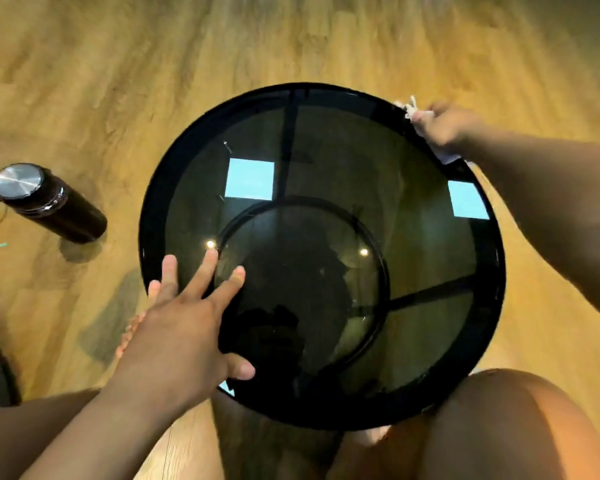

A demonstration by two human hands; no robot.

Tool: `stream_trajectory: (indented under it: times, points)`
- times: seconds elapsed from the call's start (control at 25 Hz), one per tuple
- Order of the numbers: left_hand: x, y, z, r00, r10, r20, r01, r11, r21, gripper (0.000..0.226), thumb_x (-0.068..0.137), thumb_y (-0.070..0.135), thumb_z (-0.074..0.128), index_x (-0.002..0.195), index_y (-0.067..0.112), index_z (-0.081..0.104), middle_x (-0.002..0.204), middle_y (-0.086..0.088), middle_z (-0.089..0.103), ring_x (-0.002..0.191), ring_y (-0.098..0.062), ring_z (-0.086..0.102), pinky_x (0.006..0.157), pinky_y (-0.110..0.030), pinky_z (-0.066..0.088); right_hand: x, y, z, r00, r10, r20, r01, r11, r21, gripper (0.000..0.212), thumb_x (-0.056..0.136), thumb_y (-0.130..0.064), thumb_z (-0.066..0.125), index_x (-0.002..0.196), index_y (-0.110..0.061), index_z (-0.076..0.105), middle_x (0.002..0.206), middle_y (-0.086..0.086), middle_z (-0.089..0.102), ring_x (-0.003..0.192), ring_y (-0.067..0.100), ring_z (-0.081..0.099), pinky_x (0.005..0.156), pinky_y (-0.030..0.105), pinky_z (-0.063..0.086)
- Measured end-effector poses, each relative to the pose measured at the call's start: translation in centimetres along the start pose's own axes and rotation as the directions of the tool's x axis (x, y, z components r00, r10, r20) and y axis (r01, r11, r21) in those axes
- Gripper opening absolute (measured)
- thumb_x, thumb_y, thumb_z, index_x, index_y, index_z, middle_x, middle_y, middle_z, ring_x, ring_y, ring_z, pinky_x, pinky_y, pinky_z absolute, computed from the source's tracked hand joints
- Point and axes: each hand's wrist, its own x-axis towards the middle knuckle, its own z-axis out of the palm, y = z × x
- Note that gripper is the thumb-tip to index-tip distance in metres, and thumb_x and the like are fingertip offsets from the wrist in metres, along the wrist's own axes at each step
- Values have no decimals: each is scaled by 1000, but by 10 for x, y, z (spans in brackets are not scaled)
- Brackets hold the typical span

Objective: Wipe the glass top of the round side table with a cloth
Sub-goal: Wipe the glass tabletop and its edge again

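A round side table with a dark smoked-glass top [413,188] and a black rim fills the middle of the view. My right hand [445,124] is at the table's far right rim, closed on a white cloth [413,110] that pokes out past my fingers and lies under my palm against the edge. My left hand [184,313] rests flat on the near left part of the glass, fingers spread, holding nothing. Black frame bars and a lower ring show through the glass.
A dark bottle with a silver lid [49,202] stands on the wooden floor [153,64] to the left of the table. My bare knees [510,427] are at the table's near edge. Ceiling lights reflect as pale blue squares in the glass.
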Motion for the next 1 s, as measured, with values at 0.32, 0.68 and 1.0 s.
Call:
stream_trajectory:
  times: [0.32, 0.68, 1.0]
  points:
    - [4, 1, 0, 999, -38, 0, 38, 999, -18, 120, 61, 52, 84, 153, 39, 8, 163, 6, -8, 147, -41, -9, 119, -55, 9, -256, 108, 72, 836, 548, 18, -513, 770, 378, 56, 86, -66, 32, 106, -18, 54, 103, 18, 64, 93, 34, 62, 83, 38, 48]
    - [-63, 40, 0, 987, -118, -109, 88, 964, -251, 60, 83, 46, 70, 136, 21, 53, 141, -6, 53, 124, -28, 53, 95, -35, 48, -494, -61, 90, 868, 84, 489, -495, 90, 864, 33, 97, -33, 54, 128, -22, 47, 117, -2, 64, 103, 16, 64, 80, 25, 52]
    - [-204, 99, 6, 997, 64, -47, -44, -38, -998, 37, 85, 36, 65, 114, 12, 68, 110, -9, 73, 99, -21, 69, 87, -35, 53, -501, -34, 17, 917, -337, 211, -360, -479, 801, 54, 100, -50, 36, 120, -10, 66, 122, 16, 65, 117, 31, 60, 101, 46, 45]
